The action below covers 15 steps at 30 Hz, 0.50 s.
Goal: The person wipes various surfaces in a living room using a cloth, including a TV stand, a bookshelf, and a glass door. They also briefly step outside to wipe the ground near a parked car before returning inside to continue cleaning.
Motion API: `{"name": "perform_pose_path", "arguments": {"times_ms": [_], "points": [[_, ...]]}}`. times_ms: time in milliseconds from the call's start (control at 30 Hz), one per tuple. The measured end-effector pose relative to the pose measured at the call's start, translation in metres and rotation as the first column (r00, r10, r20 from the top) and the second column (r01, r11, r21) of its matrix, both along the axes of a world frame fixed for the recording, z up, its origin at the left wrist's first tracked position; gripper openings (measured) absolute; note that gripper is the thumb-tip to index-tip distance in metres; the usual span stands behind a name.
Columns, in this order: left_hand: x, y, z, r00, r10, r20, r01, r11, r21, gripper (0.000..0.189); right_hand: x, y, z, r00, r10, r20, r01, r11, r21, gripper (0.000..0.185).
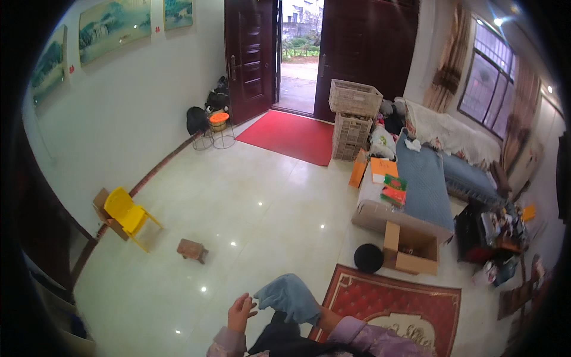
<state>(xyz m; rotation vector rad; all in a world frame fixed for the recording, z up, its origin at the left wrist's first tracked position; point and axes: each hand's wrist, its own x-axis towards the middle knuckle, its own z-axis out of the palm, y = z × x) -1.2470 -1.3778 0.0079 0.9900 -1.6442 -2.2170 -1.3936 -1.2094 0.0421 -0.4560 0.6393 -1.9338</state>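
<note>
A blue-grey cloth (287, 296) drapes over my right hand, hiding its fingers; only the wrist and lower part of the hand (328, 319) show below it. Whether the fingers beneath are closed cannot be seen. Just left of the cloth's edge is my left hand (241, 311), its fingers bent and a little apart, with nothing seen in it. Both arms wear light purple sleeves. Under the hands, dark clothing shows above the pale tiled floor.
A patterned red rug (352, 292) lies to the right, near a black round stool (369, 258) and an open cardboard box (412, 254). On the left stand a small wooden stool (192, 250) and a yellow chair (127, 212). Stacked crates (352, 134) flank the partly open door.
</note>
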Motion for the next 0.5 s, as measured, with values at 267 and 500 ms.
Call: {"name": "perform_pose_path", "arguments": {"times_ms": [267,500], "points": [[-0.331,-0.041,0.018,0.880,-0.467,0.082,0.474,0.871,-0.127,0.048,-0.251,-0.052,0.063,0.855,0.018,-0.517,0.130,0.960,0.248,0.052],[-0.590,-0.138,0.013,0.938,-0.316,0.145,0.339,0.924,-0.179,0.040,-0.506,-0.087,-0.037,0.981,-0.082,0.175,0.031,0.960,0.277,0.062]]}}
